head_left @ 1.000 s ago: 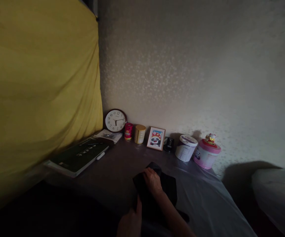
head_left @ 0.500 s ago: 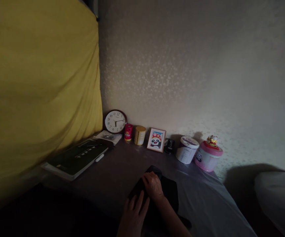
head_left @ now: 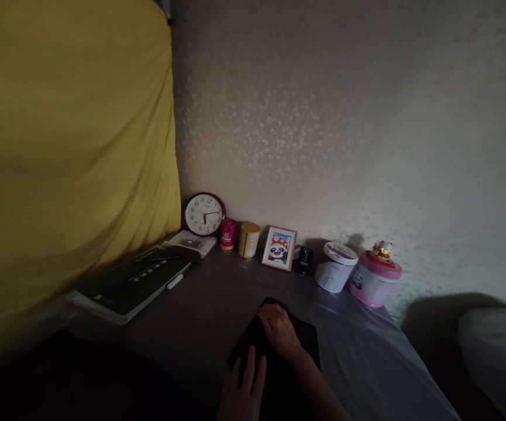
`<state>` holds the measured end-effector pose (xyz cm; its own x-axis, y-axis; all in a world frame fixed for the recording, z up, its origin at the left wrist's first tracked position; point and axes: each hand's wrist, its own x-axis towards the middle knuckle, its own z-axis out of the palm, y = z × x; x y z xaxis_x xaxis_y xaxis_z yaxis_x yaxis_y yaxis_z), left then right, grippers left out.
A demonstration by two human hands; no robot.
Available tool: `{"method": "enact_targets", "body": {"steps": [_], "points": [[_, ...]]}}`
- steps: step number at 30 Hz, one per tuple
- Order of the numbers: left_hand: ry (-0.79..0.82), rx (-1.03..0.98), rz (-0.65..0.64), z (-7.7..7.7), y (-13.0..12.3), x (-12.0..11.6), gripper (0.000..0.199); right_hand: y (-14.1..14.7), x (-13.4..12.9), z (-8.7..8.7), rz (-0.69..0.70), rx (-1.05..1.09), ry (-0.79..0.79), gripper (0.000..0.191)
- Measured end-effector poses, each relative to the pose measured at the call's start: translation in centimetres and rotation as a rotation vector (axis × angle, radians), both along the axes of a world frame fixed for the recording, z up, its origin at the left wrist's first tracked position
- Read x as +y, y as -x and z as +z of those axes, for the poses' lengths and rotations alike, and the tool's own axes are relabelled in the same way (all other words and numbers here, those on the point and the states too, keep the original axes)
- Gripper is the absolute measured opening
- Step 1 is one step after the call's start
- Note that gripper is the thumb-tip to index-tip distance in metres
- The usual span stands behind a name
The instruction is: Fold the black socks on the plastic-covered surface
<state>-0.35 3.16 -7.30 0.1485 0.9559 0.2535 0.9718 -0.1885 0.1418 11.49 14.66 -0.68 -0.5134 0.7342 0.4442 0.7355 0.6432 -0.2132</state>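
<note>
A piece of black cloth (head_left: 307, 334), folded, lies on the near part of the table under both my hands. My left hand (head_left: 244, 383) rests at its near left side, fingers stretched out and spread over the dark fabric. Across the far end of the cloth lies my right hand (head_left: 281, 332), its fingers close together and pressed down on top, not visibly gripping it. The lower part of the cloth is hidden by my forearm and lost in shadow.
Along the wall stand a clock (head_left: 205, 214), a red can (head_left: 228, 234), a yellow can (head_left: 249, 240), a framed panda picture (head_left: 279, 248), a small black object (head_left: 303, 259), a white tub (head_left: 335, 268) and a pink tub (head_left: 374, 280). A green-covered board (head_left: 136, 283) lies left, beside a yellow curtain (head_left: 72, 146).
The raised black fold at the cloth's far end now lies flatter. My right hand has shifted slightly right, and my left hand a little right and nearer. The view has turned slightly.
</note>
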Motion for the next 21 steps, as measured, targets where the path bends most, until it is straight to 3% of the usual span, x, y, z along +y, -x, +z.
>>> {"method": "enact_targets", "body": {"steps": [7, 11, 17, 21], "points": [[0.073, 0.003, -0.004, 0.4, 0.0, 0.0, 0.077, -1.1, 3.7, -0.1, -0.17, -0.17, 0.02, 0.027], [0.116, -0.007, -0.036, 1.1, 0.3, -0.2, 0.078, -2.4, 4.3, 0.2, -0.311, -0.181, 0.044, 0.029], [0.156, -0.086, -0.097, 1.6, 0.7, -0.7, 0.082, -7.9, -0.2, 0.1, -0.622, 0.132, -0.015, 0.029], [0.22, -0.088, -0.109, 2.9, 0.6, -1.3, 0.09, -10.6, -4.8, -1.1, -0.632, 0.245, 0.095, 0.026]]}}
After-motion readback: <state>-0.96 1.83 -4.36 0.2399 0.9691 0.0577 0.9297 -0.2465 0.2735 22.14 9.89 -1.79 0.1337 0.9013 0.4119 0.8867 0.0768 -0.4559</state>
